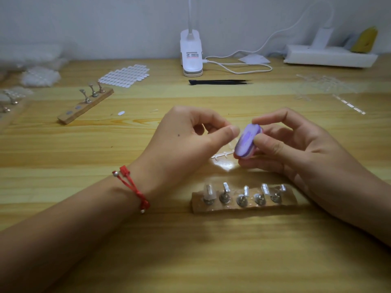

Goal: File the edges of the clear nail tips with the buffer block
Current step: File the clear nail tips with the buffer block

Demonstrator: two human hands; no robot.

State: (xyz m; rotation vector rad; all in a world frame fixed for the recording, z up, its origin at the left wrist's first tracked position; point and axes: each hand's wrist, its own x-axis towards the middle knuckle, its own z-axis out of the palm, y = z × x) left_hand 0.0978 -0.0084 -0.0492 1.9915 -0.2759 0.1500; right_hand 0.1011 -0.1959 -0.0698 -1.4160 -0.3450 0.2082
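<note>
Purple buffer (248, 142), one, pinched between right hand (296, 149) thumb and fingers above table (127, 240). Just beside it, left hand (182, 140) thumb and forefinger pinch one faint clear tip (232, 142). Five pegs (224, 195) on near stand (243, 208); three on far stand (84, 107).

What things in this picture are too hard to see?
All in the head view:
- What the left hand pinches beside the buffer block, which the right hand holds: the fingertips hide it.
- Top of the lamp: cut off by the upper edge.
- The label on the lamp: too small to read.
- The pale heap far left: blurred.
- The yellow thing far right: blurred.
</note>
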